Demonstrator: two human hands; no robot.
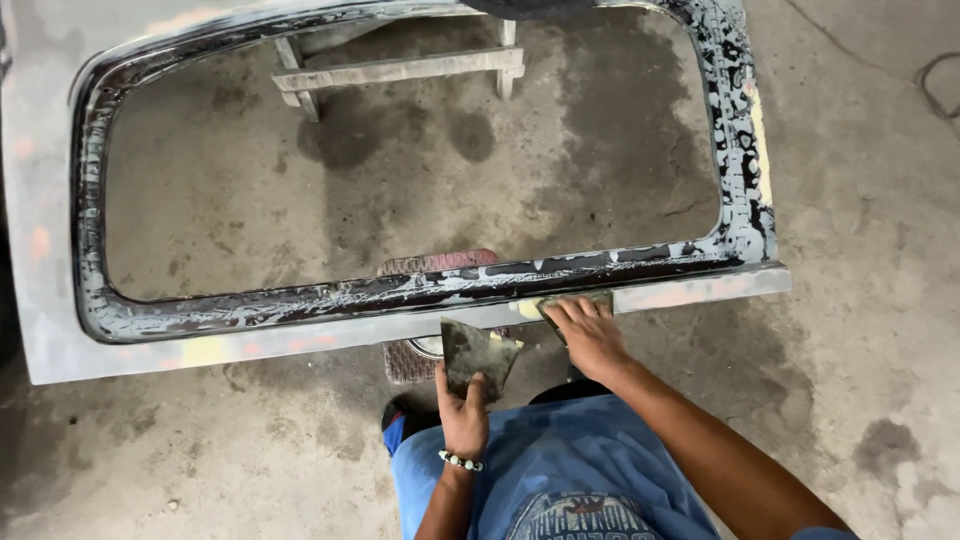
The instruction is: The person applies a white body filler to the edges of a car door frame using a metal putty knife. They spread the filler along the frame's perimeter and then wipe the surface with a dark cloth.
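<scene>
Two bare hands work at the near edge of a grey vehicle body panel (60,250) with a large window opening, which lies flat above a stained concrete floor (860,330). The right hand (590,335) reaches forward with the arm extended, palm down, its fingers (572,312) pressed flat and close together on a small dark spreader (555,303) against the panel's lower rim, where yellowish filler shows. The left hand (462,412), wearing a beaded bracelet (460,461) at the wrist, is held closer to the body, its fingers curled around the bottom of a flat, dark, smeared mixing board (476,355) tilted upward just below the panel edge. A wooden stand (400,70) is visible through the opening.
</scene>
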